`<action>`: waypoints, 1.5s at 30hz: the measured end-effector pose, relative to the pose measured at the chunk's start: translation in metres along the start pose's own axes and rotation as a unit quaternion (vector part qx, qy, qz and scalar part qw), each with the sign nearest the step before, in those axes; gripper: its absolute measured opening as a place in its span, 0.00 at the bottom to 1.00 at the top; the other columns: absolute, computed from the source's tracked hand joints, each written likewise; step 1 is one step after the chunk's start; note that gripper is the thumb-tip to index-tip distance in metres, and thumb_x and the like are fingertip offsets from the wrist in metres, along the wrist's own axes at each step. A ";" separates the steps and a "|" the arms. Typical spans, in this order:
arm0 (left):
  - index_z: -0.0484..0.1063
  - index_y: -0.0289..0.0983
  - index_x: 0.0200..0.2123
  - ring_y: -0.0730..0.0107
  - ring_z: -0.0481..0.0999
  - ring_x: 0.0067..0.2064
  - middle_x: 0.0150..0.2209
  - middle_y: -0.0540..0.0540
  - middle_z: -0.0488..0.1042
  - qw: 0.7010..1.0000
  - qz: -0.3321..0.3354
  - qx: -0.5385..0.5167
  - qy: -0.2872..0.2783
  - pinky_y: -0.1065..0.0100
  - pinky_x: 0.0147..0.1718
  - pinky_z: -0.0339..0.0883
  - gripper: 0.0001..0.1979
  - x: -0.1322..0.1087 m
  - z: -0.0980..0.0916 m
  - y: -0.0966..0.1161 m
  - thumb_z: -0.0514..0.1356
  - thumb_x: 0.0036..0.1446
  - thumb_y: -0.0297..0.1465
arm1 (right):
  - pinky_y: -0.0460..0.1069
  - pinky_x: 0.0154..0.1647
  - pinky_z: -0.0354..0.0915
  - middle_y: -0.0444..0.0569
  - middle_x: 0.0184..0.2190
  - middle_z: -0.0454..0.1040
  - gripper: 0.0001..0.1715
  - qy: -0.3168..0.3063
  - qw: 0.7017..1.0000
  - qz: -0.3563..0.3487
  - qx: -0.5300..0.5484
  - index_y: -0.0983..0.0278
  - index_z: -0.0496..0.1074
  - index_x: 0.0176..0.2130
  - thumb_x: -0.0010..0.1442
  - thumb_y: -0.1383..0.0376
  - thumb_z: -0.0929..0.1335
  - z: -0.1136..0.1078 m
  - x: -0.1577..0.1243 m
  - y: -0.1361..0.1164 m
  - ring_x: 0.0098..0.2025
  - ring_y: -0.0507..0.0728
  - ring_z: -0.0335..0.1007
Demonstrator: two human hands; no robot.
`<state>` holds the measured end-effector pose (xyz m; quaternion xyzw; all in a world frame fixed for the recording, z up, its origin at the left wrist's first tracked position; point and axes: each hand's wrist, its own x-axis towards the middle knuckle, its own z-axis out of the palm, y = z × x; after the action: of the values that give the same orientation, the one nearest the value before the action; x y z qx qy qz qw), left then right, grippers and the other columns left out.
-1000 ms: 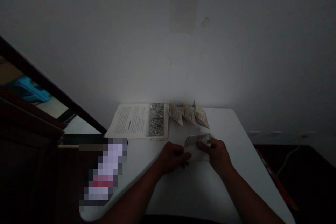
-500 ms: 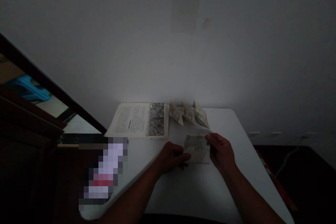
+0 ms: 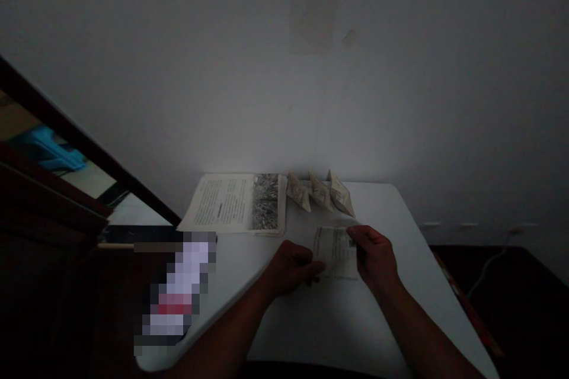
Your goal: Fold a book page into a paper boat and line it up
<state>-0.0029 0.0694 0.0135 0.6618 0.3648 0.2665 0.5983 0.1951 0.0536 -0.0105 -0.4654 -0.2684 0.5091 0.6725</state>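
Between my hands is a printed sheet of paper (image 3: 336, 251), partly folded, above the white table. My left hand (image 3: 293, 266) pinches its left side between thumb and curled fingers. At the upper right corner, my right hand (image 3: 376, 254) grips the paper with thumb and fingers closed. Just beyond stand three folded paper boats in a row: a left one (image 3: 298, 192), a middle one (image 3: 320, 192) and a right one (image 3: 340, 194). The lower edge of the sheet is blurred and dim.
An open book (image 3: 224, 204) with a dark picture lies at the table's back left, beside the boats. A blurred-out object (image 3: 180, 290) lies along the left edge of the white table (image 3: 377, 331). The wall (image 3: 249, 100) rises behind; a dark-framed mirror (image 3: 89, 142) leans at left.
The sheet has shifted and turned slightly between my fingers, its lower edge now blurred. Both hands keep nearly the same place; the boats and book have not moved.
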 end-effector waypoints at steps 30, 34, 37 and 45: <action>0.69 0.31 0.15 0.74 0.70 0.18 0.15 0.47 0.69 1.000 0.002 0.010 0.012 0.76 0.18 0.60 0.20 0.000 0.000 -0.002 0.62 0.49 0.41 | 0.48 0.27 0.64 0.43 0.20 0.74 0.08 -0.007 1.000 0.009 0.015 0.62 0.76 0.26 0.43 0.63 0.75 0.006 -0.003 -0.006 0.22 0.51 0.66; 0.70 0.31 0.15 0.74 0.69 0.17 0.14 0.47 0.69 1.000 -0.003 0.009 0.011 0.76 0.18 0.59 0.21 -0.001 0.000 0.001 0.61 0.49 0.42 | 0.49 0.27 0.64 0.43 0.20 0.74 0.09 -0.009 1.000 0.009 0.016 0.63 0.76 0.26 0.43 0.62 0.75 0.006 -0.003 -0.006 0.22 0.52 0.67; 0.70 0.31 0.15 0.74 0.70 0.17 0.14 0.47 0.70 1.000 -0.006 0.012 0.014 0.76 0.18 0.59 0.21 -0.001 0.000 0.002 0.62 0.49 0.43 | 0.49 0.26 0.64 0.43 0.20 0.74 0.08 -0.006 1.000 0.010 0.016 0.62 0.76 0.26 0.43 0.63 0.75 0.006 -0.004 -0.007 0.22 0.52 0.67; 0.68 0.32 0.15 0.75 0.69 0.18 0.15 0.48 0.69 1.000 -0.006 -0.004 0.007 0.76 0.18 0.60 0.21 0.000 0.000 -0.003 0.62 0.49 0.43 | 0.49 0.26 0.63 0.43 0.20 0.73 0.08 -0.008 0.999 0.020 0.023 0.62 0.75 0.26 0.43 0.63 0.75 0.006 -0.005 -0.007 0.22 0.52 0.66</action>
<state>-0.0037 0.0695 0.0110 0.6555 0.3720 0.2694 0.5995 0.1914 0.0510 -0.0009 -0.4506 -0.2525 0.5328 0.6703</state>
